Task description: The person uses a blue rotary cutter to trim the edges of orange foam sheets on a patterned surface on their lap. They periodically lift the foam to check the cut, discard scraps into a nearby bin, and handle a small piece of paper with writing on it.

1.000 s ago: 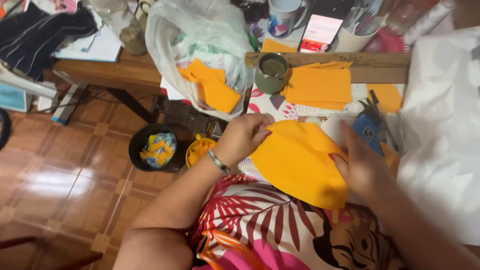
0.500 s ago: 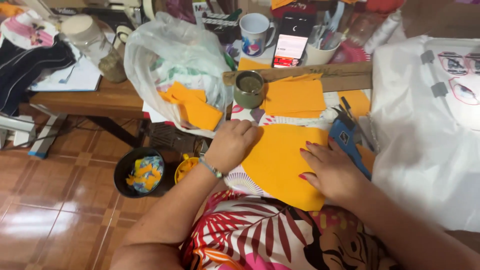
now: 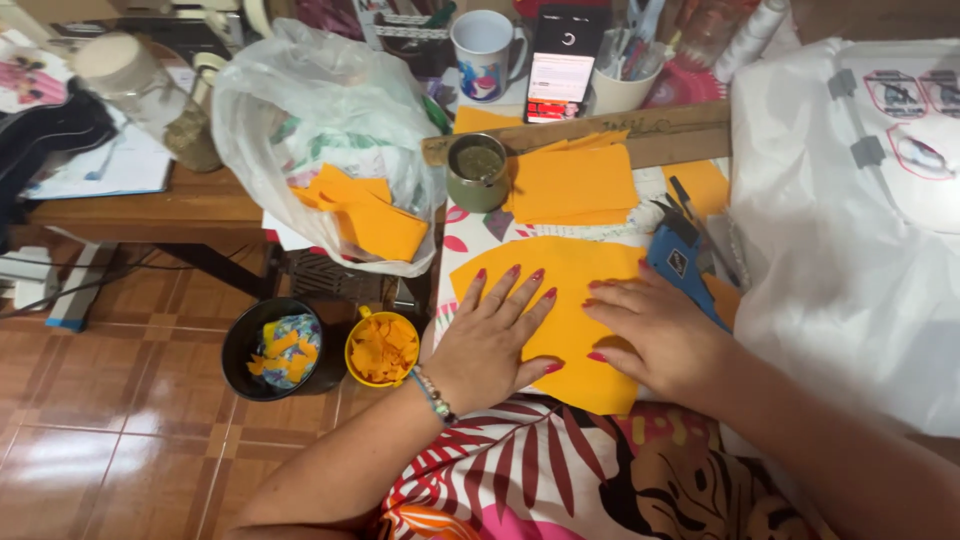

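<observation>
Both hands now lie flat and open on the orange felt sheet [image 3: 560, 300], which sits on the table edge at the person's lap. A second ago the left hand [image 3: 490, 335] gripped the sheet's edge and the right hand [image 3: 650, 335] pressed by the blue glue gun [image 3: 678, 265]. Sheet looks smoothed out, possibly folded double; hard to tell. Cut felt pieces [image 3: 570, 185] stay stacked beyond, near the green cup [image 3: 477, 172].
</observation>
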